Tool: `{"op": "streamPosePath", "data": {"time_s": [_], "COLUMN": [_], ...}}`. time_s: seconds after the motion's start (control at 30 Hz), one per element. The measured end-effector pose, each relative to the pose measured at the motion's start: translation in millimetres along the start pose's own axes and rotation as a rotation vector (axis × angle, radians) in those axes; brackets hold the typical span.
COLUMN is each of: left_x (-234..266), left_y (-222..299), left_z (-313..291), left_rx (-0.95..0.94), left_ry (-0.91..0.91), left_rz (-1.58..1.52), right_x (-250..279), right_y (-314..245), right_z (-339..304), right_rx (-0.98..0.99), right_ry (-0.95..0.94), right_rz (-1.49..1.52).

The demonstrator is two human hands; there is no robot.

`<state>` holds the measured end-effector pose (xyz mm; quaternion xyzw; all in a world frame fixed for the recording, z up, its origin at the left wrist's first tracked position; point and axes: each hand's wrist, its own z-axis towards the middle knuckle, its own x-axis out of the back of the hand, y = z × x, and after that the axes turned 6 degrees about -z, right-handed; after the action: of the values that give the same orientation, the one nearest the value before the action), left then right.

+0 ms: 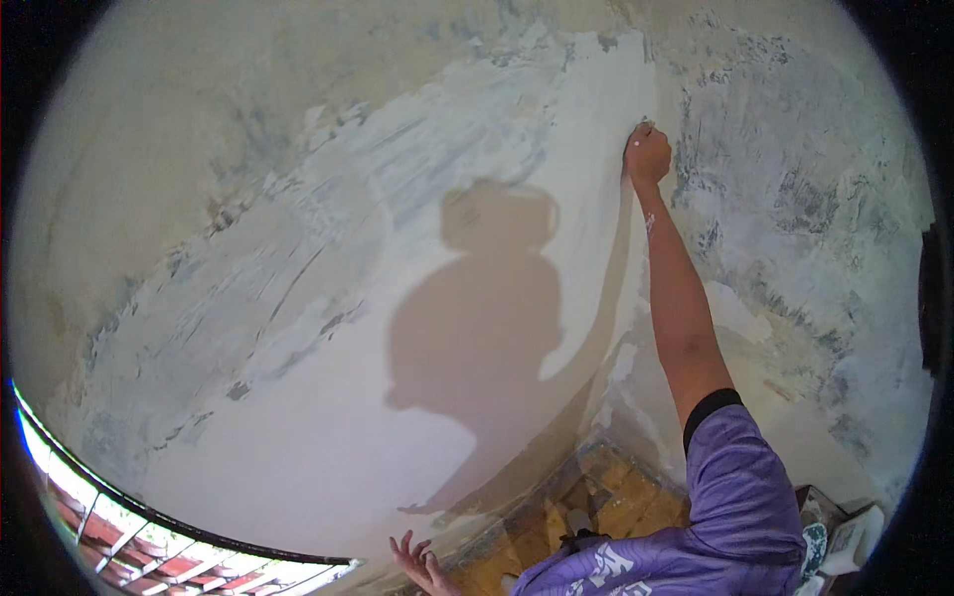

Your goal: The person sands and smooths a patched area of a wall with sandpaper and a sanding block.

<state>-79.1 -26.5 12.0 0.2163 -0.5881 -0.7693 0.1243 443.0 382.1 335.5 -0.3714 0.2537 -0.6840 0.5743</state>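
My right arm stretches far up along the wall (477, 417), where a patchy coat of white and grey plaster covers the surface. Its hand, my right hand (649, 153), is closed in a fist close to the inner corner. White smears mark that hand and forearm. Whatever the fist holds is mostly hidden; only a small dark and whitish bit shows at its top. Low in the view, my left hand (422, 566) is held near the wall's foot with bent, spread fingers and nothing in it.
A barred window (149, 546) lies at the lower left. Brown tiled floor (626, 497) shows at the corner's foot. White containers (845, 541) stand at the lower right, beside my purple sleeve. A dark object (932, 298) sits at the right edge. My shadow falls across the wall.
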Motion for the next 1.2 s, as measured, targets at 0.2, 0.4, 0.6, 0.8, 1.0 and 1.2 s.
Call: {"op": "streamPosePath", "data": {"time_s": [0.2, 0.4, 0.6, 0.8, 1.0, 1.2], "left_x": [38, 55, 58, 63, 49, 38], "left_y": [-39, -38, -42, -44, -48, -52], "left_z": [-21, -8, -9, -4, -5, -11], "left_rx": [0.302, 0.433, 0.465, 0.498, 0.512, 0.512], "left_ry": [-0.406, -0.876, -0.86, -0.751, -0.651, -0.486], "left_rz": [0.07, 0.55, 0.414, 0.294, 0.139, -0.002], "right_x": [9, 116, 244, 193, 75, 28], "right_y": [83, 248, 366, 222, 76, -2], "right_z": [-144, -387, -560, -451, -243, -61], "right_rx": [0.417, 0.375, -0.102, 0.014, 0.384, 0.228], "right_ry": [-0.01, -0.802, -0.828, -0.859, -0.139, 0.082], "right_rz": [-0.119, -0.005, -0.434, 0.128, 0.139, -0.015]}}
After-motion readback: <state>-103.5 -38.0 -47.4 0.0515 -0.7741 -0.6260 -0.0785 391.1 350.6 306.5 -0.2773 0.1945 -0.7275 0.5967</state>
